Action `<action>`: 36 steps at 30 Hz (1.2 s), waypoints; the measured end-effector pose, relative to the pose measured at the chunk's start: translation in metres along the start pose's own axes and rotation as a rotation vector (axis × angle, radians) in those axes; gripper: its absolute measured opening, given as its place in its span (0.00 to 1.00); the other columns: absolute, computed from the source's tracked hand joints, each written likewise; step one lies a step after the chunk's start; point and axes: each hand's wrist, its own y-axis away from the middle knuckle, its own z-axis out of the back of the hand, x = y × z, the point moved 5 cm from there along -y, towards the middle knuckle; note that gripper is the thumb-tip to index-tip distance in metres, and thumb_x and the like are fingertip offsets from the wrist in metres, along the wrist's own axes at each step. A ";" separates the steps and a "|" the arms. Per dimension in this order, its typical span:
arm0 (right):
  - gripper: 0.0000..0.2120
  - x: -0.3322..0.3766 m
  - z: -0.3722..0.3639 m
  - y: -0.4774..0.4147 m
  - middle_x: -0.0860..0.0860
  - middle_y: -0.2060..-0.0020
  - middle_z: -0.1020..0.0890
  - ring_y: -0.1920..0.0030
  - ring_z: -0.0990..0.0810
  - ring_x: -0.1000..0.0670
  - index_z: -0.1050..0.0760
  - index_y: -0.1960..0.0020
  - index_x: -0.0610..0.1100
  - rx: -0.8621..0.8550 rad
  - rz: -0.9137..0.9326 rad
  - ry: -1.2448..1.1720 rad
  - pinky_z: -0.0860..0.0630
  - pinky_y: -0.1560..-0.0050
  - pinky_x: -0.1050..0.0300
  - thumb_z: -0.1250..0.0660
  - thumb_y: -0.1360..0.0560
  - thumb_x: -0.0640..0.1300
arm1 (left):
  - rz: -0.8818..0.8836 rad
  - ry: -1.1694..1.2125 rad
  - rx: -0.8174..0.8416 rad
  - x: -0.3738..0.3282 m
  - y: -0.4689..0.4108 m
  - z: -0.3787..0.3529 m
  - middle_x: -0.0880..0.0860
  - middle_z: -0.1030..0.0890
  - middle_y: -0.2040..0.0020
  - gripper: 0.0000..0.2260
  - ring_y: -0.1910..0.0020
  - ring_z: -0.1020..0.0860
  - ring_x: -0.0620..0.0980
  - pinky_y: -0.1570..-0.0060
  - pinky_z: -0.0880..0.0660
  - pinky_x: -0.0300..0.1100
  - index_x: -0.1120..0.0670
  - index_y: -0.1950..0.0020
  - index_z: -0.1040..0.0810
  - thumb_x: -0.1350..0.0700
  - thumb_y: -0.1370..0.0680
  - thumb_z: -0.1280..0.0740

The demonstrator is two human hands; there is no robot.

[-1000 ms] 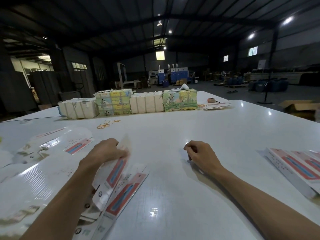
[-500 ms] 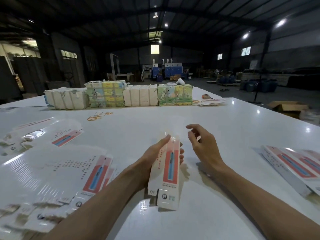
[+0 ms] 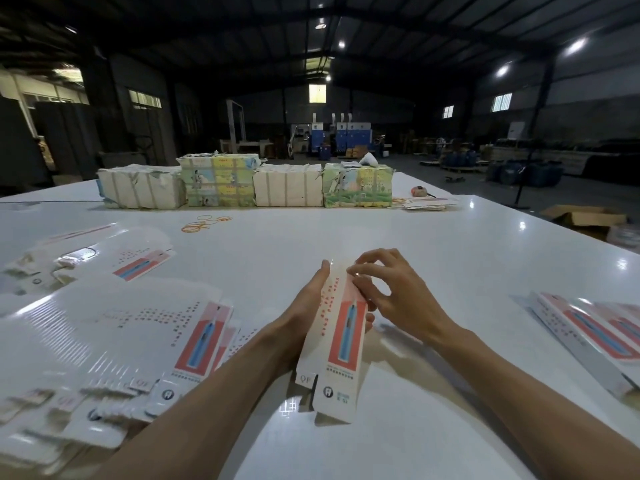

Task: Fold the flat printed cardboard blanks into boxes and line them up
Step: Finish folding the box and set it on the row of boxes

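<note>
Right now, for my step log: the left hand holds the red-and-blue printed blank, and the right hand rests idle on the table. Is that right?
Not quite. The left hand does hold the blank, but the right hand is not idle on the table: its fingers pinch the blank's far end, as the head view shows.

one red-printed blank (image 3: 341, 336) lifted, flat blanks (image 3: 114, 327) piled left.

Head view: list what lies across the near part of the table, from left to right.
In order: pile of flat blanks → left hand → held blank → right hand → lined-up boxes.
</note>
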 end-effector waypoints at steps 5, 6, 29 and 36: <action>0.17 0.006 -0.002 0.001 0.53 0.38 0.20 0.35 0.29 0.56 0.18 0.33 0.45 0.031 -0.070 -0.048 0.29 0.43 0.69 0.35 0.16 0.53 | -0.040 -0.071 -0.058 -0.002 -0.003 0.004 0.57 0.13 0.56 0.29 0.64 0.14 0.54 0.64 0.19 0.41 0.48 0.57 0.14 0.28 0.22 0.44; 0.16 0.007 -0.003 0.000 0.53 0.38 0.20 0.35 0.29 0.56 0.17 0.35 0.44 0.042 -0.084 -0.077 0.30 0.45 0.72 0.34 0.16 0.51 | -0.032 -0.068 -0.052 -0.001 -0.003 0.004 0.57 0.13 0.57 0.30 0.65 0.14 0.55 0.64 0.19 0.41 0.48 0.57 0.14 0.28 0.21 0.45; 0.08 -0.003 -0.006 -0.002 0.49 0.37 0.18 0.43 0.18 0.49 0.13 0.53 0.39 0.012 -0.521 -1.170 0.23 0.39 0.54 0.30 0.20 0.42 | 0.146 0.149 0.327 -0.002 -0.006 -0.034 0.54 0.25 0.61 0.29 0.67 0.25 0.48 0.63 0.22 0.40 0.57 0.48 0.27 0.29 0.19 0.44; 0.19 0.004 -0.015 0.006 0.47 0.37 0.20 0.37 0.18 0.46 0.24 0.31 0.51 -0.049 -0.529 -1.075 0.21 0.34 0.47 0.28 0.20 0.48 | 0.039 0.384 0.196 -0.006 -0.012 -0.018 0.55 0.24 0.60 0.29 0.65 0.24 0.48 0.64 0.21 0.40 0.58 0.43 0.23 0.32 0.17 0.43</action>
